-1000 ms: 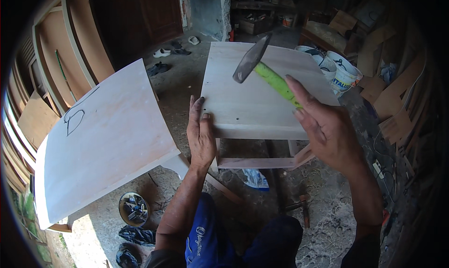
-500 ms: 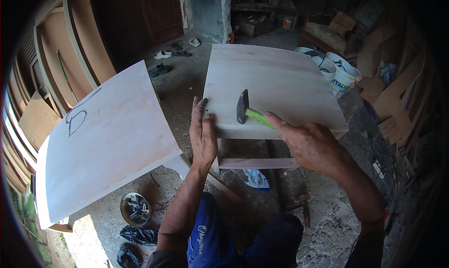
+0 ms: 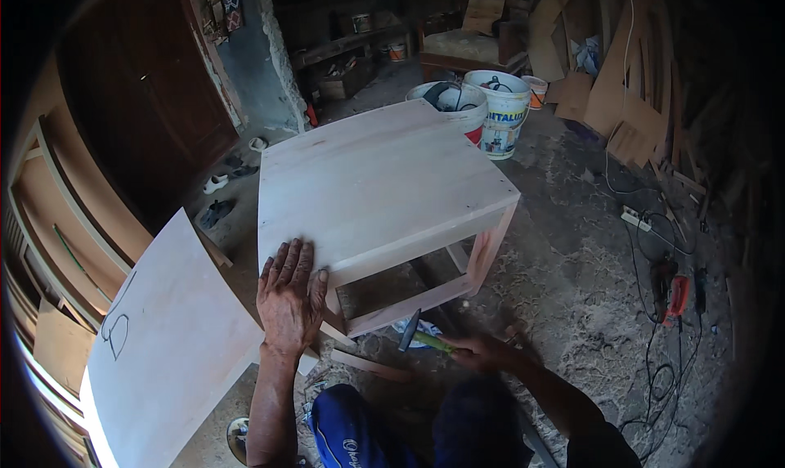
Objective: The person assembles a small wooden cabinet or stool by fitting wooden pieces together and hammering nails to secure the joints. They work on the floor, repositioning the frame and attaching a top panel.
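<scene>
A small pale wooden table (image 3: 384, 190) stands before me, with a flat top, legs and a low rail. My left hand (image 3: 290, 300) lies on its near left corner, fingers stretched over the top and thumb along the edge. In my right hand (image 3: 484, 353) is a hammer (image 3: 422, 335) with a green handle and dark metal head. Fingers wrap the handle's end. The hammer hangs low, in front of the near rail and above my knees, its head apart from the tabletop.
A second pale panel (image 3: 172, 345) with a dark drawn mark stands at left. Buckets (image 3: 500, 129) are behind the table. On the right floor lie a power strip (image 3: 642, 221), a red power tool (image 3: 677, 298) and looping cords. Boards (image 3: 634, 84) lean at the back right.
My right hand has lowered the hammer from above the tabletop to below its near edge. My left hand now lies flatter on the corner. The view has swung to the right.
</scene>
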A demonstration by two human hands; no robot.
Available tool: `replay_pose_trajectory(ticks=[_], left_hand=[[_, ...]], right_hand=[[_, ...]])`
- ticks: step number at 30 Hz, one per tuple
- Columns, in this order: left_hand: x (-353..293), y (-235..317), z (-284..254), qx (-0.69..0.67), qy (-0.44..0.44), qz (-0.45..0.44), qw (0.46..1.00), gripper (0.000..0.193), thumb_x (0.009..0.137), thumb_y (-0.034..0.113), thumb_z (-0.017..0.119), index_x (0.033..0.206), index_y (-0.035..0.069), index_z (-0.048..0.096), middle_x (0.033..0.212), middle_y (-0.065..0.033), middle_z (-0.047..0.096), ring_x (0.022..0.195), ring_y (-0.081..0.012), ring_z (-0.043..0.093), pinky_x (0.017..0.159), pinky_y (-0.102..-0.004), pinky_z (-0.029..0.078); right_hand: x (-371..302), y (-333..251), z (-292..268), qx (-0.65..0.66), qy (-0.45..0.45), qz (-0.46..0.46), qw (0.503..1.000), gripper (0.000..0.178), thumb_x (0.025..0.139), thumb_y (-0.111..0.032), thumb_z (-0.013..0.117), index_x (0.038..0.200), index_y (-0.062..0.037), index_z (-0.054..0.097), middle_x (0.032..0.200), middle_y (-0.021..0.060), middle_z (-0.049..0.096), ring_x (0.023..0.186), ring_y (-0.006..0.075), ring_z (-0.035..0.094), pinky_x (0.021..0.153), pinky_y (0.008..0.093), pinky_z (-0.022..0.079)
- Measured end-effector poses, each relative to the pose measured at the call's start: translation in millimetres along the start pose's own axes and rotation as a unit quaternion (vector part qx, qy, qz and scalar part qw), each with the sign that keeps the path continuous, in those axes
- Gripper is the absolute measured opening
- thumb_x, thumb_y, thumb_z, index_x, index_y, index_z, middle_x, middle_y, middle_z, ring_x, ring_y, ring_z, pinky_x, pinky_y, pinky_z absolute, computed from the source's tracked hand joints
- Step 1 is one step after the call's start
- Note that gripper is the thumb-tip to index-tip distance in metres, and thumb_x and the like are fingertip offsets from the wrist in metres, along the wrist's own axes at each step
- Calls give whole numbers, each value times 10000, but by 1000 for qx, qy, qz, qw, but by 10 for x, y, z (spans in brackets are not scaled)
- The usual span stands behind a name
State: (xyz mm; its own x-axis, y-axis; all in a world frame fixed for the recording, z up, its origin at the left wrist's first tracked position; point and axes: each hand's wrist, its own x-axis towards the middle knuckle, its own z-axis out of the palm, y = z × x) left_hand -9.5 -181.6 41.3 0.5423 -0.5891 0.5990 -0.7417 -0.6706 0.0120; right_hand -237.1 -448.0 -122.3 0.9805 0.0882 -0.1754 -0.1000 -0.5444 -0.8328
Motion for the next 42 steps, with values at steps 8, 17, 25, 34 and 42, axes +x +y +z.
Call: replay_pose_trajectory(ticks=[8, 17, 25, 34, 42], left_hand=[[575, 697, 352, -29, -65, 153, 986, 523, 935, 263, 640, 1423, 111, 528, 1431, -114, 554, 1341, -285, 511, 1110, -399, 424], [767, 717, 488, -31, -65, 205, 976, 469, 997, 272, 559, 1433, 104, 518, 1440, -93, 547, 1351, -243, 500, 1129, -366, 407], [25, 76, 187, 42, 29, 44, 998, 434, 960, 246, 604, 1360, 78, 572, 1398, -132, 574, 1304, -294, 539, 1124, -447, 384], [-559, -631, -417, -153, 25, -254, 955, 458, 1011, 413, 555, 1186, 8, 678, 1127, -184, 703, 1052, -291, 680, 941, -400, 512], [-63, -878, 29, -485, -128, -296, 813, 915, 956, 617, 537, 1509, -67, 286, 1393, -226, 516, 1307, -296, 510, 1134, -384, 392]], right_hand=[[-191, 1538, 1555, 96, 39, 70, 992, 521, 984, -275, 563, 1464, -94, 477, 877, 194, 697, 722, 171, 668, 709, 341, 520], [-56, 1572, 1528, 65, -17, 92, 993, 505, 985, -255, 564, 1452, -78, 489, 879, 192, 698, 729, 172, 673, 720, 335, 527], [-20, 1654, 1378, 22, -39, 105, 993, 491, 986, -237, 564, 1441, -64, 499, 881, 191, 698, 736, 173, 676, 729, 330, 534], [-112, 1432, 1011, -41, -7, 33, 999, 476, 987, -217, 565, 1429, -49, 511, 883, 189, 699, 743, 173, 680, 740, 325, 541], [321, -1254, -433, -184, 268, -276, 904, 387, 909, 42, 571, 1292, 13, 616, 869, 166, 685, 767, 268, 688, 723, 345, 540]])
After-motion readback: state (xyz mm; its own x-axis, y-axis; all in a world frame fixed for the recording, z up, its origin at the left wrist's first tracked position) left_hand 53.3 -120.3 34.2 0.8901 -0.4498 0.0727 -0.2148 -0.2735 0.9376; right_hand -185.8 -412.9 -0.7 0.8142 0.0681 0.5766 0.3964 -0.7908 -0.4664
